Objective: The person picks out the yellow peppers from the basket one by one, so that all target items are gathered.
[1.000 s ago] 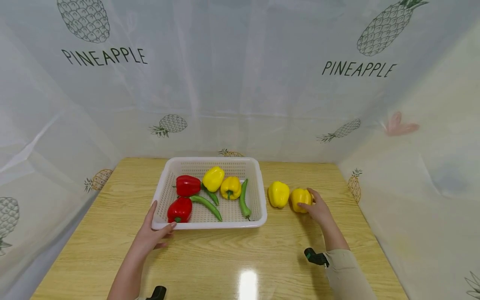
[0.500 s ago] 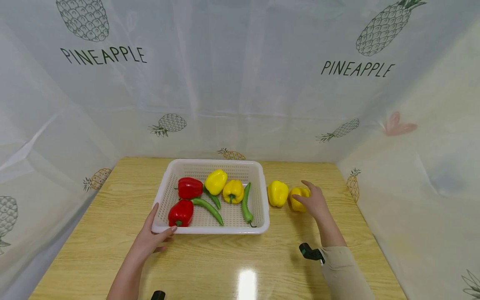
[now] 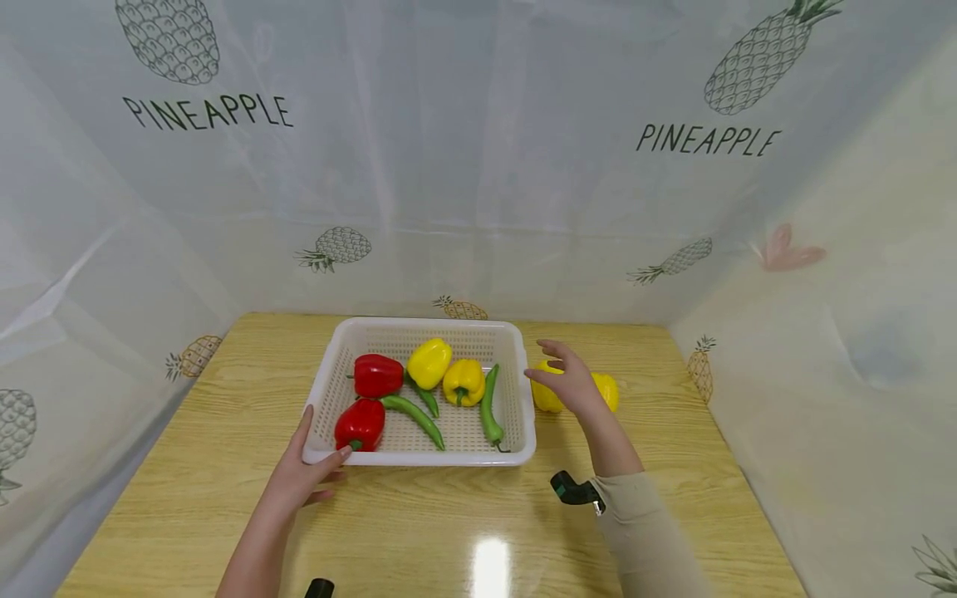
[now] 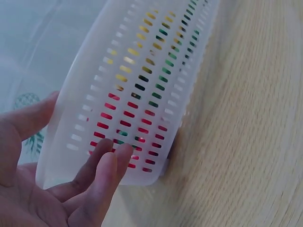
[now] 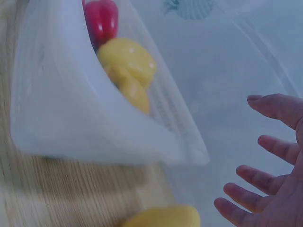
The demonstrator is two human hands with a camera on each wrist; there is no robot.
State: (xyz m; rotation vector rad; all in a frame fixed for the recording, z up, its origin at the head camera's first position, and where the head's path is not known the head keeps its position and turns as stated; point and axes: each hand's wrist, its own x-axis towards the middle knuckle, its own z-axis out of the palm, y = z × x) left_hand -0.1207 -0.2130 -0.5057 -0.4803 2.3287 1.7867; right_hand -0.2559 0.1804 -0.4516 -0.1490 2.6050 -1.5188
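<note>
At its near left corner, the white plastic basket [image 3: 422, 458] is held by my left hand [image 3: 299, 473], whose fingers lie along the rim and outer wall. Inside lie a red bell pepper [image 3: 377, 375], a second red bell pepper [image 3: 360, 425], a yellow bell pepper [image 3: 429, 363], another yellow bell pepper [image 3: 463, 383] and several long green chili peppers [image 3: 489, 409]. My right hand [image 3: 571, 378] hovers beside the basket's right rim, fingers spread and holding nothing. It partly hides one yellow bell pepper [image 3: 547, 397] on the table; a further yellow bell pepper [image 3: 607, 390] sits behind the wrist.
The wooden table [image 3: 419, 523] meets a pale curtain [image 3: 478, 166] printed with pineapples at its back and sides. A small black wrist device [image 3: 574, 488] sticks out from the right sleeve [image 3: 643, 531].
My right hand has let go of the outer yellow bell pepper and moved left towards the basket. The basket shifted slightly right and nearer early on, with my left hand still at its corner.
</note>
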